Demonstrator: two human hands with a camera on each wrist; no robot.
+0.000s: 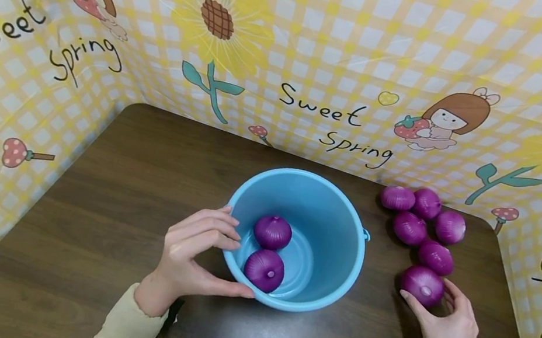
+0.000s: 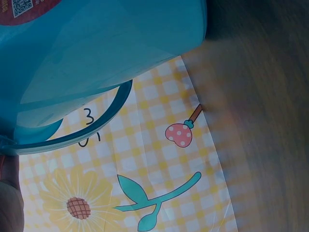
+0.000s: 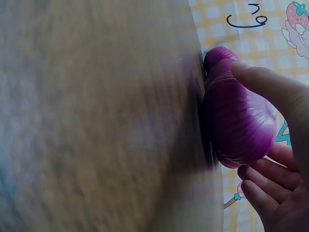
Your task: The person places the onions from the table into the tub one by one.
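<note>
A light blue bucket point(image 1: 339, 245) stands in the middle of the table, with two purple onions inside: one onion point(image 1: 273, 232) toward the back and another onion point(image 1: 264, 270) near the front wall. My left hand point(image 1: 196, 254) holds the bucket's rim at its left side, thumb along the front edge. In the left wrist view, the bucket wall point(image 2: 106, 43) fills the upper left. On the right, my right hand point(image 1: 453, 331) grips an onion point(image 1: 422, 284) between thumb and fingers. The right wrist view shows this onion point(image 3: 239, 116) close to the table surface.
Behind the gripped onion, several more onions lie grouped at the table's back right, the nearest onion point(image 1: 435, 258) almost against it. The brown table point(image 1: 80, 233) is bordered by a yellow checked cloth point(image 1: 321, 53) standing up at the back and sides.
</note>
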